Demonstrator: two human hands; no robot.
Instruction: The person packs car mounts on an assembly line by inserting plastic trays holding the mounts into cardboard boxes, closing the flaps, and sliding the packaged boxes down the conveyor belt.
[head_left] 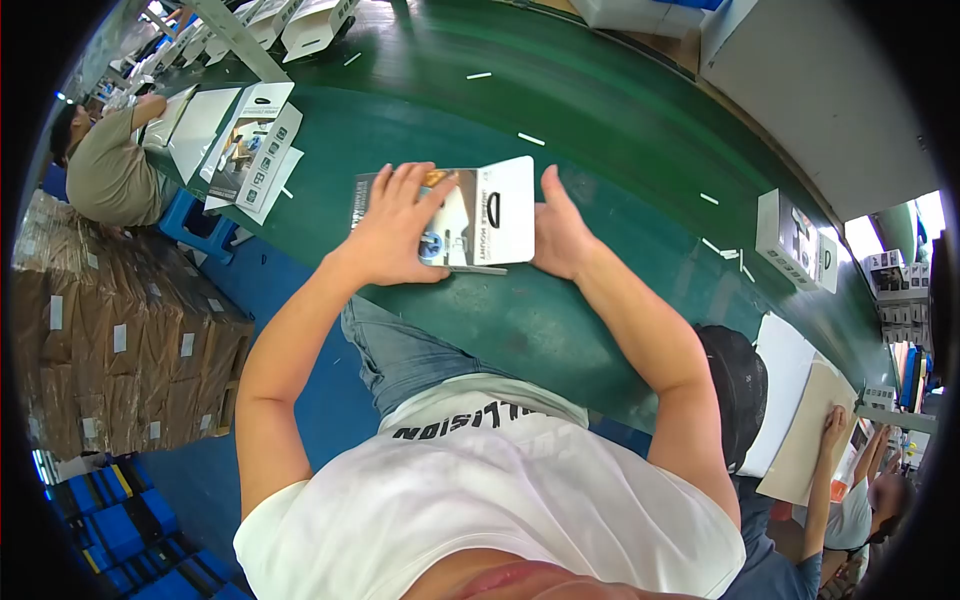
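A printed cardboard carton [465, 215] was held low over the smooth green worktop [520, 320], just above the centre of the view toward 12 o'clock. Its rectangular face was covered with dark and pale printing, and a white, round-cornered flap [513, 212], marked by a black slot-like oval, was opened out toward 3 o'clock.

The grip of the left hand [400, 225] was spread wide across the carton, with the palm turned down, the fingers fanned toward the far edge and the thumb laid along the near one. The forearm was angled in from 7 o'clock, with the elbow bent outward. The right hand [563, 235] was placed beside the flap, its thumb raised apart toward 12 o'clock; its fingers were partly hidden by the flap, and how far its grip was closed could not be told. That forearm was slanted in from 4 o'clock.

Narrow white strips [531, 139] were scattered between 12 and 2 o'clock. A similar open carton [247, 150] was set at 10 o'clock, near a seated co-worker [115, 165], and a white box [792, 243] was seen at 2 o'clock. Stacked brown packages [120, 340], wrapped in creased, shiny film, were seen at 9 o'clock.
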